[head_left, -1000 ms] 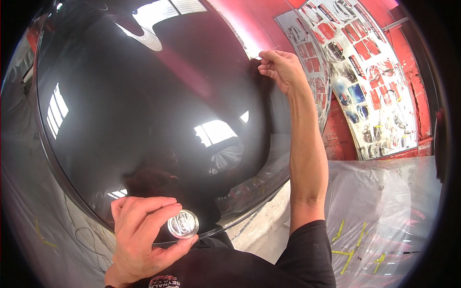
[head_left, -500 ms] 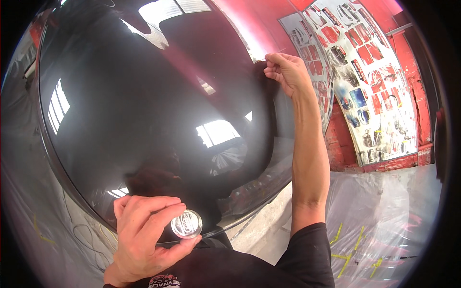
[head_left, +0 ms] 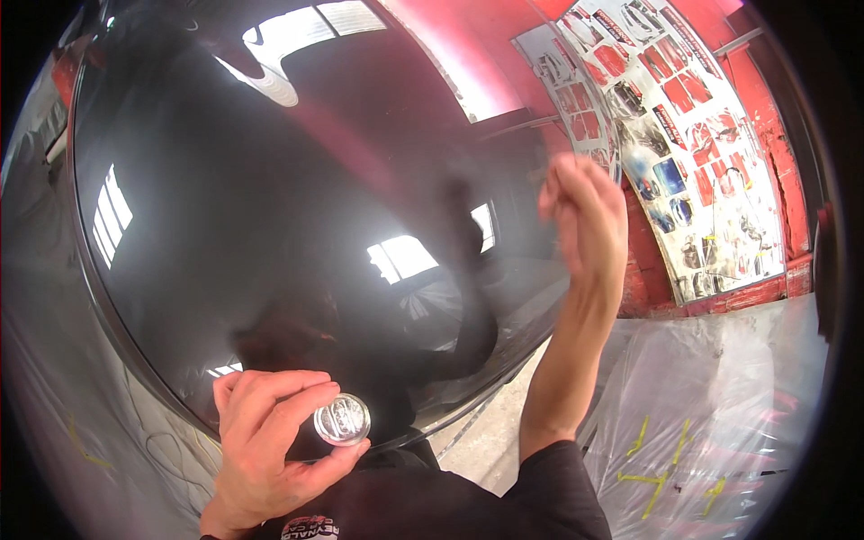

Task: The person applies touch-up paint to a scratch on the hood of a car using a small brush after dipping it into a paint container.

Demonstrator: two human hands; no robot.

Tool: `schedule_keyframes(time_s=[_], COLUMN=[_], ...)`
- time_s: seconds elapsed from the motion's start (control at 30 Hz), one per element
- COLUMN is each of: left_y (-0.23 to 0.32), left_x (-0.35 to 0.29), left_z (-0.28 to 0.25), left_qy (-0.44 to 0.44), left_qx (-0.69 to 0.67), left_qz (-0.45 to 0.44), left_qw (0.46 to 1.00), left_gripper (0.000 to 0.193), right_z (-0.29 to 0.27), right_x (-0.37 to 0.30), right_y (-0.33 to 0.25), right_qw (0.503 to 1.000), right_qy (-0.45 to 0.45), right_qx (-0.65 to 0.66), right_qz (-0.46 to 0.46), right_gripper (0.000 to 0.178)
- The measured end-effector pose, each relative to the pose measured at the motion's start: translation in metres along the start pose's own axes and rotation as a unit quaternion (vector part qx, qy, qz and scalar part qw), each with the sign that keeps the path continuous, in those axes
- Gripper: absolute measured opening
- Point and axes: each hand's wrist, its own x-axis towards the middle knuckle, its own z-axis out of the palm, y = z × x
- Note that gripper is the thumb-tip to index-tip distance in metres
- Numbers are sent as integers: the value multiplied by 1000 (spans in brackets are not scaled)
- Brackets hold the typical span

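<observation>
A small round silver tin or disc (head_left: 342, 420) with raised markings is pinched between the thumb and fingers of my left hand (head_left: 265, 436). That hand is closed on it, low in the view, over the near edge of a large glossy black car panel (head_left: 225, 207). My right hand (head_left: 585, 198) is raised over the panel's right side, apart from its surface. Its fingers are drawn together in a pinch and smeared by motion. Whatever they hold, if anything, is too small to make out.
The black panel mirrors bright windows and my arm. Behind it on the right stands a red wall (head_left: 765, 117) with a poster board (head_left: 693, 171) of car pictures. Clear plastic sheeting (head_left: 702, 387) with yellow tape hangs at the lower right, and more sheeting (head_left: 45, 360) at the left.
My right hand has come down, nearer and to the right, away from the panel's far right part. My left hand with the silver disc has barely shifted.
</observation>
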Motion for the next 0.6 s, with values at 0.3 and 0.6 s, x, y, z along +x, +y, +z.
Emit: schedule_keyframes(time_s=[0.3,0.6], left_y=[8,15], left_x=[8,5], left_z=[15,14], left_qy=[-16,-6], left_qx=[-35,-31], left_qz=[35,58], left_qw=[999,998], left_gripper=[49,50], right_z=[43,74], right_x=[-155,-187], right_y=[4,-14], right_qw=[996,960], right_qy=[61,-103], right_qx=[-27,-186], right_qz=[-50,-180], right_gripper=[4,22])
